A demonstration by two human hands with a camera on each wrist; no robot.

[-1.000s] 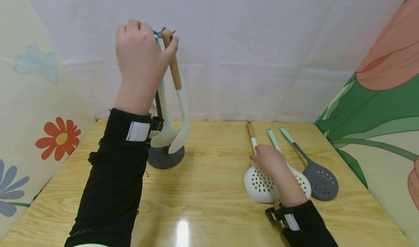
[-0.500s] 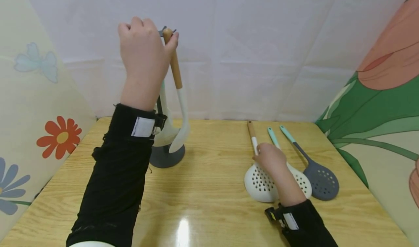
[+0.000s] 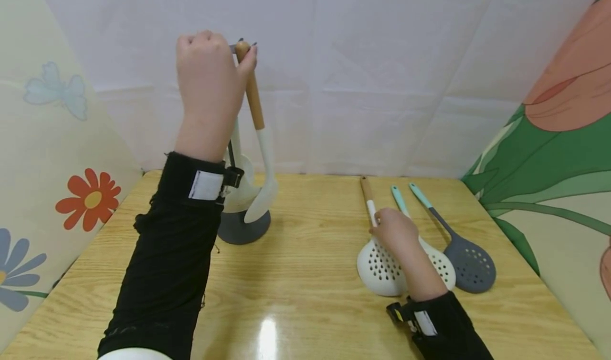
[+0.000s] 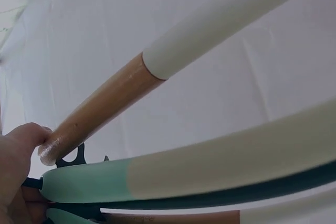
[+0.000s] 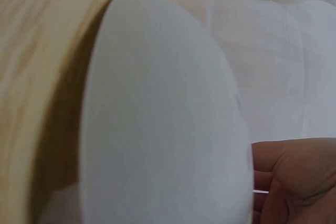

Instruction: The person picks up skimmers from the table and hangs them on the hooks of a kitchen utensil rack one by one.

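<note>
Pinching the wooden-handled spatula (image 3: 260, 137) by its top end, the left hand (image 3: 210, 84) holds it at the hooks of the grey utensil stand (image 3: 243, 227). The right hand (image 3: 393, 233) grips the white skimmer (image 3: 379, 267) lying on the table (image 3: 305, 275).

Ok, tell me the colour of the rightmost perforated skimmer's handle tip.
Mint green, on the dark grey skimmer; head view shows it best.

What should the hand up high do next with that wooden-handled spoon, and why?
Probably let go. The left hand pinches the wooden-handled spoon by its tip right at the rack's hooks, and its head hangs free above the rack's grey base.
</note>
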